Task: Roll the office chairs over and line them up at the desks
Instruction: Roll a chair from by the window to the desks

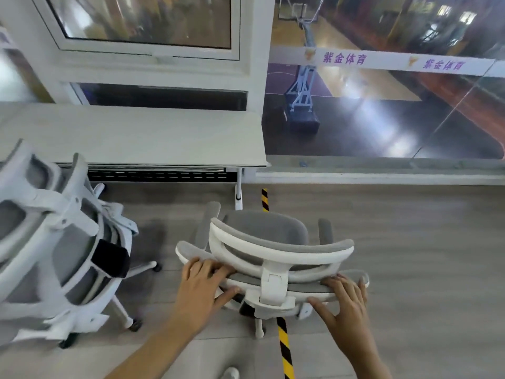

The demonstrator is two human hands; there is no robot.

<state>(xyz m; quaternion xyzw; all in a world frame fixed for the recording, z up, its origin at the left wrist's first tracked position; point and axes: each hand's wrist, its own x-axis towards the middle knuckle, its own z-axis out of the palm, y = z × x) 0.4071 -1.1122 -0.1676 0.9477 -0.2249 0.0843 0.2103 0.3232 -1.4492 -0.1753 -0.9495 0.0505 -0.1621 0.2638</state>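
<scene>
Steering the chair toward the surface's right end

Both hands, left [203,280] and right [345,295], clamped on the backrest top of the chair [269,253], standing short of the surface [131,132] near its right corner; best pushed evenly, square to the front edge, clear of the second chair [58,242] at left

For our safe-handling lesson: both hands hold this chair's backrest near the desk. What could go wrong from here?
1. The chair sits over the striped floor tape; its casters might catch there.
2. Pushed straight on, an armrest could strike the desk leg.
3. The second chair stands close on the left; swinging that way risks a collision.
</scene>
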